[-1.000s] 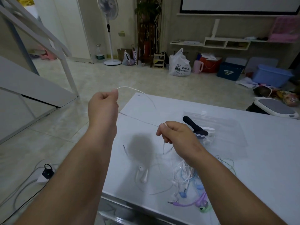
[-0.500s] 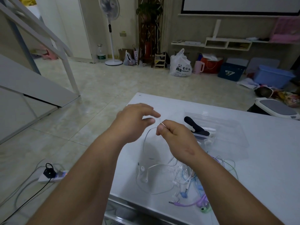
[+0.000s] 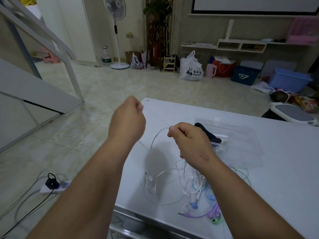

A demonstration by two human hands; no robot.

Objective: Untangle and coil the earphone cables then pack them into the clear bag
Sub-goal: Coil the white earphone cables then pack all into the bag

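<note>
Now left hand (image 3: 128, 118) and right hand (image 3: 187, 137), close a moment ago, pinch white cable (image 3: 156, 118) taut apart; another coil turn begins; bag (image 3: 241, 135) waits.

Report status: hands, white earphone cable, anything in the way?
Left hand and right hand both pinch the thin white earphone cable, taut between them. Clear plastic bag lies behind. Tangled coloured earphones underneath, unsorted.

2 hands (image 3: 127, 121), 1 clear bag (image 3: 241, 135), 1 earphone tangle (image 3: 198, 187), 1 table (image 3: 276, 187), 1 fan (image 3: 117, 31).
</note>
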